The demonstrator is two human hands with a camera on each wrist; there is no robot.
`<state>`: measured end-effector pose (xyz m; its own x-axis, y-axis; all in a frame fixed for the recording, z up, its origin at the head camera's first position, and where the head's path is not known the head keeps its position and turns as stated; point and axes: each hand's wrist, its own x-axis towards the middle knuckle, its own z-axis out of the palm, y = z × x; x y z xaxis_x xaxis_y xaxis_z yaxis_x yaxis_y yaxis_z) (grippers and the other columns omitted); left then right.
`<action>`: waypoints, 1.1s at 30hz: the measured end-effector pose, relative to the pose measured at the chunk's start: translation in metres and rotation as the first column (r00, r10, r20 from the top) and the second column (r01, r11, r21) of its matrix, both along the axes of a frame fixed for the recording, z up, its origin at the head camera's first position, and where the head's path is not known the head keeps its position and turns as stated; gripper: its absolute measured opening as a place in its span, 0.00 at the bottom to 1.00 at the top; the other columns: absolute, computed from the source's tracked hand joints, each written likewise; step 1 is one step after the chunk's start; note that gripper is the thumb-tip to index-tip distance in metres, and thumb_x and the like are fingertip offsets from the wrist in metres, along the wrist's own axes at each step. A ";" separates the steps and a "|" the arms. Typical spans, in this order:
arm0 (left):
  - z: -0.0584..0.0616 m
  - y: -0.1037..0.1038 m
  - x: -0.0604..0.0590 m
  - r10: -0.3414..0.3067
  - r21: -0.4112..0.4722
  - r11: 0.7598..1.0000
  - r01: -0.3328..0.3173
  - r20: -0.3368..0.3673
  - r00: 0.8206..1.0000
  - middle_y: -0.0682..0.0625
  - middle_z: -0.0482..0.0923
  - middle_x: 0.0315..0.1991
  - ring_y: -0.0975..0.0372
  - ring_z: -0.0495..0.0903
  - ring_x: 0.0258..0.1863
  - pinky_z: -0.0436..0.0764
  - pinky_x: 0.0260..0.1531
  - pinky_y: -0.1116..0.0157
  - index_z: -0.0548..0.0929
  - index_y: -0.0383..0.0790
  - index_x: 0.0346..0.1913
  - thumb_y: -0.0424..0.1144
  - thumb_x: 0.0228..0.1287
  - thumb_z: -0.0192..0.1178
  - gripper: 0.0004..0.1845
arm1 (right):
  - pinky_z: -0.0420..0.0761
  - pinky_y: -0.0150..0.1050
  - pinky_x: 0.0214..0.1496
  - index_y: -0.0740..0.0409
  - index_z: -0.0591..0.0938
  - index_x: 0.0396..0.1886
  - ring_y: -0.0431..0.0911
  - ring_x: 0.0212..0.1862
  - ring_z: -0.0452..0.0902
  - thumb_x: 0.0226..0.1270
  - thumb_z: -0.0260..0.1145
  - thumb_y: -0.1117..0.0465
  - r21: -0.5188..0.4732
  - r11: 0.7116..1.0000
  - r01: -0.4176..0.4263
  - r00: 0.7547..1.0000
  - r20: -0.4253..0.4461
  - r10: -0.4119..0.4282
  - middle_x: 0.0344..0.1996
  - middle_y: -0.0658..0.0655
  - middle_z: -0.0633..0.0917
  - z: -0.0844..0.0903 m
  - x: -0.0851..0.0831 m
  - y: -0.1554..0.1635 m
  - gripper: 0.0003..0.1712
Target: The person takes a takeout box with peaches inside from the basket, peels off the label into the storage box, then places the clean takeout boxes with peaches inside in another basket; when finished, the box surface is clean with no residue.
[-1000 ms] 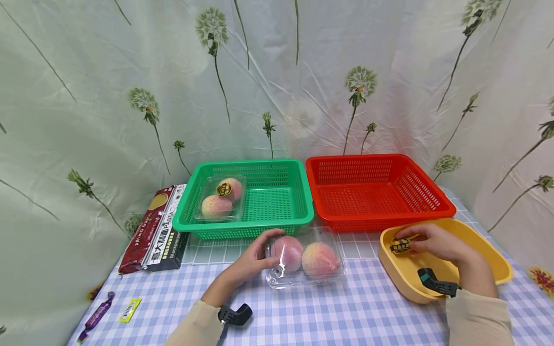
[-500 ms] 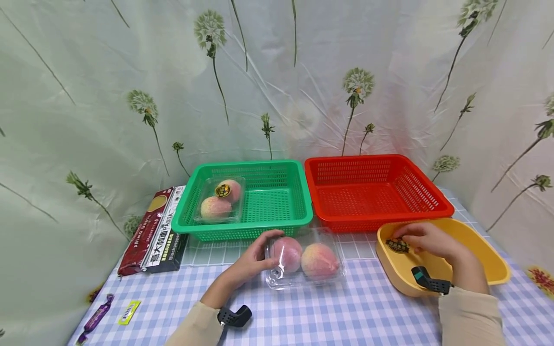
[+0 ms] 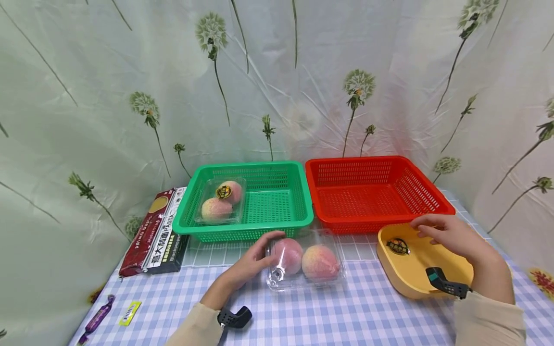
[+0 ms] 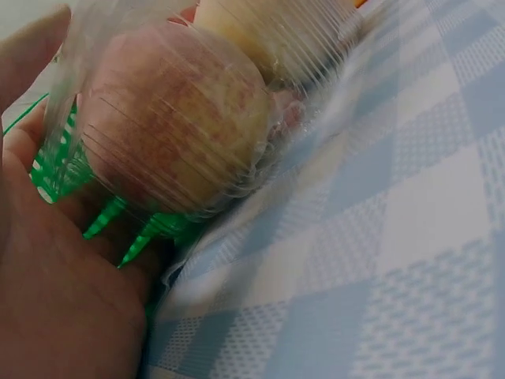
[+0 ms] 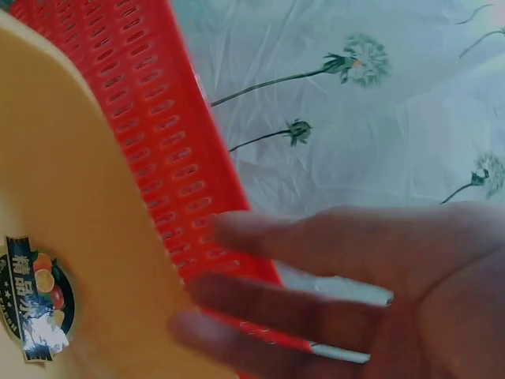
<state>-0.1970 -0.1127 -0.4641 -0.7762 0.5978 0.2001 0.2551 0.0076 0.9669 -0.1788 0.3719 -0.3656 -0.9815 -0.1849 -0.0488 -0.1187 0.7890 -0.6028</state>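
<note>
My left hand (image 3: 256,262) holds the left end of a clear plastic box (image 3: 339,276) of two peaches, thumb on the near side and fingers on the far side. In the left wrist view, one peach (image 4: 177,118) shows through the ribbed plastic beside the palm. My right hand (image 3: 452,235) is raised over the yellow basin (image 3: 415,283) with its fingers extended and nothing in them. A black and gold fruit sticker (image 3: 397,246) lies inside the basin's left end, apart from the fingers; the right wrist view shows this label (image 5: 35,300) closely.
Behind the box stands a green basket (image 3: 268,226) containing another clear box of peaches (image 3: 220,202) with a similar sticker. A red basket (image 3: 355,199) adjoins it. Pasta boxes (image 3: 151,235), a purple-wrapped candy (image 3: 97,317) and a yellow packet (image 3: 130,313) lie left.
My right hand has let go of the sticker in the basin and moved up and to the right. The left hand and its peach box have stayed put.
</note>
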 end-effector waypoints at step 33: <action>0.030 0.018 0.016 0.160 -0.143 0.981 -0.129 0.225 0.961 0.37 0.75 0.62 0.60 0.80 0.50 0.79 0.39 0.68 0.71 0.45 0.70 0.46 0.73 0.57 0.25 | 0.44 0.77 0.71 0.70 0.59 0.73 0.78 0.75 0.33 0.76 0.55 0.55 -0.322 0.895 0.307 0.905 -0.192 -0.380 0.75 0.81 0.40 -0.028 -0.020 0.004 0.35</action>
<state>-0.1806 -0.0943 -0.4341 -0.8723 0.4844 -0.0675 0.0084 0.1528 0.9882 -0.1986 0.3756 -0.3933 -0.9594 0.1956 0.2033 -0.0428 0.6113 -0.7902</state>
